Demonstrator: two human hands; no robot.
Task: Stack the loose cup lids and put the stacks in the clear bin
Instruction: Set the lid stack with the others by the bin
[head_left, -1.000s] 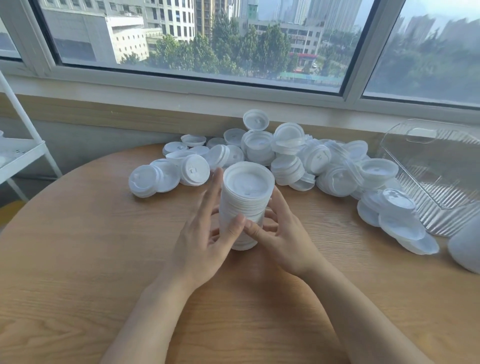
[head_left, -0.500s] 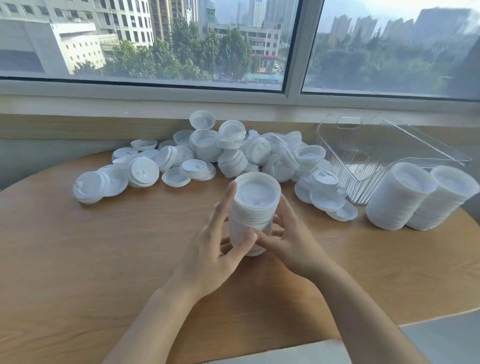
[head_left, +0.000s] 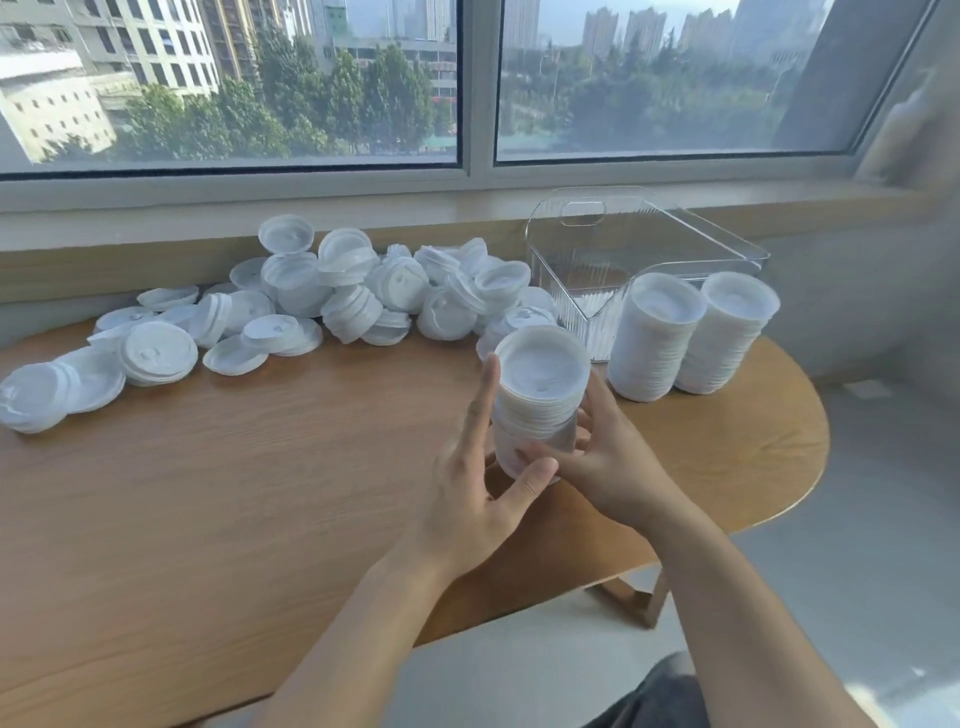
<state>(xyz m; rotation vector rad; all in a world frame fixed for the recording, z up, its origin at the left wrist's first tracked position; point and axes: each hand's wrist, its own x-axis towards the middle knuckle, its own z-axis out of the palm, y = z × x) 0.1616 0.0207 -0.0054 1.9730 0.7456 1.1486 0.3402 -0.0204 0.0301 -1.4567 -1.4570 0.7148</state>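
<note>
Left hand (head_left: 470, 499), at centre frame, grasps the held lid stack (head_left: 537, 400) with thumb curled under its base and index finger extended up its left side. Right hand (head_left: 608, 467) grips the same stack from the right, fingers wrapped behind it. Loose lids (head_left: 311, 306) lie heaped across the upper left of the wooden surface (head_left: 260, 493). At upper right, two finished stacks (head_left: 691, 332) stand touching, just in front of the clear bin (head_left: 644, 244).

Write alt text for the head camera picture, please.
Two hands, the left hand and right hand, hold a stack of white cup lids over a wooden table. Loose lids lie heaped behind; two finished stacks stand by a clear bin.
</note>
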